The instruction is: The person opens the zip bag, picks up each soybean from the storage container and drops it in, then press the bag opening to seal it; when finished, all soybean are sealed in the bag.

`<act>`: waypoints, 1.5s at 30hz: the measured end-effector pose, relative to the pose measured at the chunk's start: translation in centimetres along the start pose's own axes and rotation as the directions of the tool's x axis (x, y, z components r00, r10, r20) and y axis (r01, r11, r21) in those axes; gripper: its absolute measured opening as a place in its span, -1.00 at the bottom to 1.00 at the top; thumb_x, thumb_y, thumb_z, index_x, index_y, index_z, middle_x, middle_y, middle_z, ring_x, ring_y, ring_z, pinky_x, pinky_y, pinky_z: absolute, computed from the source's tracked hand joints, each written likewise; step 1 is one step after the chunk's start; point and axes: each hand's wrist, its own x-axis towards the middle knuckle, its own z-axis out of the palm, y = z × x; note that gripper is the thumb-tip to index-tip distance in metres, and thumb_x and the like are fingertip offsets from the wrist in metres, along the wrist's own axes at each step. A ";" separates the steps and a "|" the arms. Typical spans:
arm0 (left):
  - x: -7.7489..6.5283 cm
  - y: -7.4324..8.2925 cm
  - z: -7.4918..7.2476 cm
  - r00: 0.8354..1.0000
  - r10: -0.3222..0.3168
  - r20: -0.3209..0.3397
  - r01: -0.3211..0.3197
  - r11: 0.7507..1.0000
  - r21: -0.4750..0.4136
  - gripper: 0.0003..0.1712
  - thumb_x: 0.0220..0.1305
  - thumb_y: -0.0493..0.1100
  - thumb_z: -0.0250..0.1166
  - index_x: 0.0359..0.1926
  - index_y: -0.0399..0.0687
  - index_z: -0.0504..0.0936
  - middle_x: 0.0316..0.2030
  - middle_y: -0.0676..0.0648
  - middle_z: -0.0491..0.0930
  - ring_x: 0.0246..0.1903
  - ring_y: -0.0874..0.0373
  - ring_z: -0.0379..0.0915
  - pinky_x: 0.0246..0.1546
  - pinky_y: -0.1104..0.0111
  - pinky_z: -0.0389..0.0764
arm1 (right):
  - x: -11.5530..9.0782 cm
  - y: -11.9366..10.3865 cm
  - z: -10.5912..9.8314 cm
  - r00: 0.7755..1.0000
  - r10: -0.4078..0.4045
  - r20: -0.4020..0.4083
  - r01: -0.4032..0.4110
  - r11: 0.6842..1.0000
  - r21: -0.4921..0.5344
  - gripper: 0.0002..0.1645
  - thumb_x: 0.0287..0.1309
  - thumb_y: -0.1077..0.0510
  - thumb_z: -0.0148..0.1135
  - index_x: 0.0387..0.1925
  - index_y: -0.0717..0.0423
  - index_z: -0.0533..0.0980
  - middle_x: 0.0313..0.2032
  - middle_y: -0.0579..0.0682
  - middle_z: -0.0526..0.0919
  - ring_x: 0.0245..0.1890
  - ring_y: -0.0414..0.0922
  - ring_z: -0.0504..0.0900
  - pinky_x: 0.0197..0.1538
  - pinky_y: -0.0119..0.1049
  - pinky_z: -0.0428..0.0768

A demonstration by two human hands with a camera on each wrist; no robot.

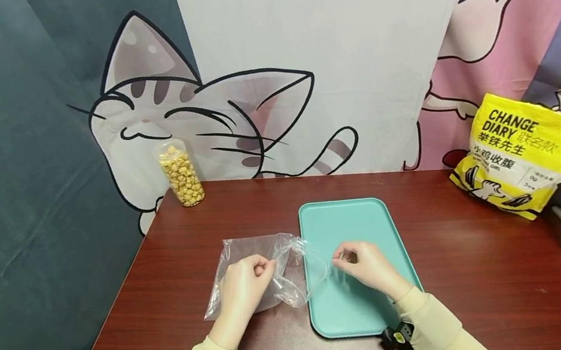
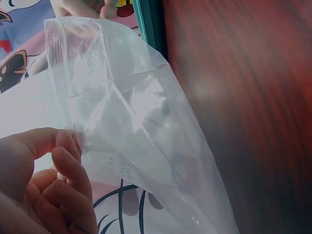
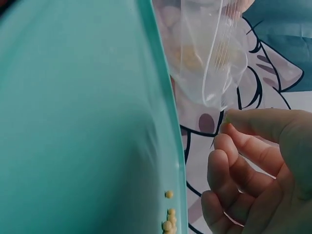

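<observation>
A clear plastic zip bag (image 1: 286, 271) lies partly on the table and partly over the left side of the teal tray (image 1: 343, 214), its mouth spread apart. My left hand (image 1: 244, 280) pinches one side of the mouth; the left wrist view shows thumb and fingertips at the zip strip of the bag (image 2: 122, 112). Across the mouth, over the tray, my right hand (image 1: 365, 265) pinches the opposite edge, where the bag (image 3: 209, 73) comes down to its fingertips. The remaining right fingers curl loosely.
A clear jar of popcorn (image 1: 181, 174) stands at the back left table corner. A yellow snack bag (image 1: 523, 157) stands at the right edge. Several small yellowish bits (image 3: 168, 225) show by the tray's edge. A cartoon curtain (image 1: 347, 38) hangs behind the table (image 1: 468, 268).
</observation>
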 end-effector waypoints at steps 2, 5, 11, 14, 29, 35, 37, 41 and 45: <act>0.0 0.0 0.0 1.000 0.000 0.002 0.000 1.000 0.000 -0.82 0.13 -0.01 0.32 -0.58 0.19 0.59 -0.71 0.26 0.40 -0.66 0.34 0.27 -0.65 0.37 0.31 | 0.0 -0.2 0.0 1.000 -0.008 -0.005 0.008 1.000 0.005 -0.93 0.08 0.15 0.35 -0.44 -0.08 0.59 -0.63 -0.25 0.44 -0.60 -0.31 0.34 -0.46 -0.38 0.37; 0.0 0.1 0.1 1.000 -0.003 0.004 0.003 1.000 0.001 -0.82 0.12 -0.01 0.33 -0.59 0.19 0.59 -0.72 0.26 0.39 -0.67 0.34 0.27 -0.65 0.37 0.31 | 0.0 -0.4 0.1 0.999 -0.034 -0.004 0.034 0.999 0.008 -0.94 0.08 0.12 0.35 -0.43 -0.08 0.60 -0.64 -0.27 0.43 -0.60 -0.32 0.34 -0.26 -0.26 0.48; -0.1 0.2 0.3 1.000 0.000 0.014 0.000 1.000 -0.002 -0.82 0.11 -0.01 0.33 -0.59 0.20 0.58 -0.72 0.26 0.36 -0.67 0.34 0.24 -0.66 0.38 0.30 | 0.0 -0.7 0.5 0.997 -0.072 0.034 0.071 0.997 0.029 -0.94 0.08 0.14 0.36 -0.43 -0.06 0.60 -0.65 -0.27 0.45 -0.61 -0.35 0.35 -0.23 -0.30 0.50; -0.2 0.3 0.4 1.000 -0.008 0.022 0.008 1.000 0.000 -0.82 0.11 0.01 0.32 -0.59 0.23 0.59 -0.72 0.28 0.36 -0.66 0.34 0.26 -0.65 0.37 0.31 | -0.1 -0.8 0.7 0.996 -0.074 0.048 0.072 0.997 0.041 -0.94 0.07 0.17 0.36 -0.42 -0.04 0.60 -0.63 -0.26 0.47 -0.61 -0.36 0.36 -0.48 -0.42 0.37; -0.2 0.3 0.3 1.000 -0.002 0.010 0.002 1.000 -0.009 -0.81 0.10 0.02 0.34 -0.60 0.23 0.57 -0.72 0.28 0.34 -0.67 0.34 0.24 -0.65 0.38 0.30 | 0.0 -0.4 0.7 0.998 -0.064 0.015 0.063 0.995 0.071 -0.94 0.09 0.12 0.34 -0.43 -0.01 0.60 -0.64 -0.25 0.47 -0.63 -0.35 0.34 -0.51 -0.42 0.36; -0.3 0.2 0.4 1.000 0.011 -0.006 -0.011 1.000 -0.011 -0.79 0.09 0.00 0.34 -0.62 0.22 0.54 -0.72 0.28 0.31 -0.67 0.35 0.21 -0.67 0.40 0.27 | 0.1 -0.1 0.5 0.999 -0.047 0.005 0.047 0.996 0.074 -0.95 0.08 0.14 0.36 -0.41 -0.01 0.61 -0.64 -0.24 0.46 -0.63 -0.34 0.35 -0.50 -0.41 0.37; -0.3 0.2 0.4 1.000 0.017 -0.008 -0.017 1.000 -0.008 -0.79 0.09 0.00 0.34 -0.62 0.21 0.54 -0.72 0.27 0.31 -0.67 0.35 0.21 -0.67 0.41 0.27 | 0.2 -0.1 0.4 0.999 -0.033 -0.006 0.033 0.996 0.084 -0.95 0.07 0.15 0.36 -0.41 0.00 0.61 -0.64 -0.23 0.47 -0.64 -0.33 0.35 -0.51 -0.41 0.37; -0.2 0.1 0.4 1.000 0.019 -0.006 -0.019 1.000 -0.001 -0.79 0.10 -0.01 0.34 -0.61 0.20 0.55 -0.71 0.26 0.33 -0.67 0.34 0.22 -0.66 0.40 0.28 | 0.3 0.2 0.0 1.000 -0.002 -0.031 0.005 0.995 0.097 -0.93 0.07 0.14 0.36 -0.41 0.03 0.61 -0.64 -0.21 0.48 -0.63 -0.31 0.36 -0.52 -0.40 0.37; -0.3 0.0 0.4 1.000 0.021 -0.004 -0.021 1.000 0.002 -0.80 0.11 -0.02 0.34 -0.60 0.18 0.57 -0.70 0.25 0.35 -0.66 0.34 0.23 -0.66 0.40 0.29 | 0.4 0.5 -0.6 0.999 0.016 -0.047 -0.011 0.995 0.100 -0.90 0.08 0.13 0.36 -0.42 0.07 0.61 -0.63 -0.19 0.48 -0.63 -0.28 0.35 -0.52 -0.39 0.36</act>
